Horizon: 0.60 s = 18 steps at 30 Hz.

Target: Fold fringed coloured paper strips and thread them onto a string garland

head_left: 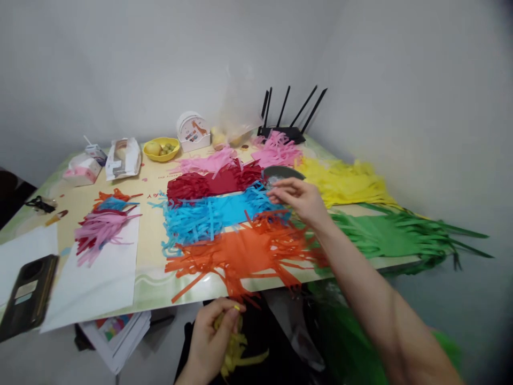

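My left hand (212, 329) is below the table's front edge, closed round a bunch of yellow paper strips (234, 353). My right hand (300, 199) reaches over the table with its fingers loosely curled. Its fingertips touch the right end of the blue fringed paper (208, 214), just in front of a dark round dish (282, 173). Whether the fingers pinch anything is unclear. Fringed sheets lie around it: orange (244, 254), dark red (212, 184), pink (276, 149), yellow (344, 182) and green (393, 235).
A small pile of mixed strips (102, 224) lies on white paper (96, 278) at the left. A phone (28, 294), a yellow bowl (161, 148), packets (122, 158) and a black router (288, 125) stand around the table's edges. Books (116, 334) sit under the table.
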Each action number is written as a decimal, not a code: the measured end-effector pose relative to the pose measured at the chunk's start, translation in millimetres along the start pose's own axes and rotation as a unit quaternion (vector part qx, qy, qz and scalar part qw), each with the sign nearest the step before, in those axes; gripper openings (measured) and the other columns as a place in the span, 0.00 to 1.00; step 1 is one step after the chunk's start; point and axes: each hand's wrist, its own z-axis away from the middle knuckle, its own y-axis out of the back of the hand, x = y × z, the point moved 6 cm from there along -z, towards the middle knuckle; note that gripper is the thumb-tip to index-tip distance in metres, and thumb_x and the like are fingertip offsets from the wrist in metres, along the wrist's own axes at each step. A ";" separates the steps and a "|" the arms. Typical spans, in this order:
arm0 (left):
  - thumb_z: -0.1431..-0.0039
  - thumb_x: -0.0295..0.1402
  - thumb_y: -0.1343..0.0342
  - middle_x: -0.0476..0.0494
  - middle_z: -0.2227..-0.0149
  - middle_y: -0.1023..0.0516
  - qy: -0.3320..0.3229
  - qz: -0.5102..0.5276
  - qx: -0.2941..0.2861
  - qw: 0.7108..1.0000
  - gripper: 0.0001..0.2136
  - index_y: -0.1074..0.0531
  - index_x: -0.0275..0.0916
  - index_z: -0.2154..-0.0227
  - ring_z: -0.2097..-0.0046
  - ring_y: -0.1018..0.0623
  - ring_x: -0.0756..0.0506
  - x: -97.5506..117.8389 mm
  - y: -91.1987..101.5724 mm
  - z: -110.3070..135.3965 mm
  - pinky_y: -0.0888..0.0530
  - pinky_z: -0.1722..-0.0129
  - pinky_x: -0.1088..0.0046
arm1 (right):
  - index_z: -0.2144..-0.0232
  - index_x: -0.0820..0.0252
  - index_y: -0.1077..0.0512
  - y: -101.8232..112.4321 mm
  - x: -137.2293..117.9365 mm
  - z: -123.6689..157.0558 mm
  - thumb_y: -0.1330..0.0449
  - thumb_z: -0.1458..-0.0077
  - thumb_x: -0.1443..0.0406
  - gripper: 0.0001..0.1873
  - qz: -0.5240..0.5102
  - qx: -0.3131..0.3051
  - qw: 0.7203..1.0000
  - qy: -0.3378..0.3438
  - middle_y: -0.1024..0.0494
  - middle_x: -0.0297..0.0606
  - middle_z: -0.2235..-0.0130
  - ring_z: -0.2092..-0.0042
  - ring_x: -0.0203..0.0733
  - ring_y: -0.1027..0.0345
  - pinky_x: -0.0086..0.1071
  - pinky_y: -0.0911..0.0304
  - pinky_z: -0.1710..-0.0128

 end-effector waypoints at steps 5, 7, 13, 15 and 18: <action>0.39 0.43 0.47 0.49 0.81 0.31 -0.014 0.009 0.012 1.000 0.17 0.22 0.34 0.69 0.76 0.32 0.52 6.1 6.9 1.4 0.35 0.74 0.78 | 0.67 0.58 0.25 -58.8 -9.1 95.5 0.33 0.48 0.59 0.10 -0.090 -0.056 0.994 0.015 0.17 0.37 0.69 0.68 0.41 0.20 0.32 0.23 0.65; 0.38 0.42 0.47 0.49 0.81 0.31 -0.015 0.013 0.012 1.000 0.16 0.22 0.34 0.69 0.76 0.32 0.52 7.9 8.2 3.2 0.36 0.74 0.78 | 0.66 0.58 0.25 -74.0 -6.8 122.3 0.34 0.47 0.60 0.08 -0.094 -0.056 0.994 0.001 0.16 0.37 0.68 0.66 0.42 0.20 0.33 0.22 0.64; 0.37 0.38 0.48 0.50 0.79 0.29 -0.022 0.004 0.008 1.000 0.14 0.22 0.35 0.68 0.76 0.31 0.53 11.7 10.2 11.1 0.35 0.73 0.79 | 0.63 0.55 0.25 -98.4 -11.7 166.8 0.38 0.43 0.65 0.04 -0.078 -0.064 0.995 0.011 0.16 0.35 0.66 0.65 0.41 0.20 0.29 0.23 0.64; 0.36 0.37 0.48 0.50 0.79 0.29 -0.031 0.004 0.009 0.999 0.13 0.22 0.35 0.67 0.75 0.30 0.53 13.5 10.9 13.7 0.35 0.73 0.79 | 0.62 0.54 0.26 -107.6 -14.3 176.8 0.39 0.41 0.66 0.04 -0.069 -0.074 0.995 0.015 0.16 0.34 0.65 0.64 0.39 0.20 0.27 0.24 0.63; 0.36 0.37 0.48 0.50 0.78 0.28 -0.041 0.009 0.021 0.999 0.13 0.22 0.35 0.67 0.74 0.30 0.53 15.3 12.6 17.1 0.33 0.71 0.79 | 0.61 0.54 0.27 -121.1 -17.6 186.1 0.40 0.40 0.67 0.05 -0.057 -0.092 0.994 0.024 0.16 0.34 0.64 0.62 0.38 0.20 0.27 0.25 0.63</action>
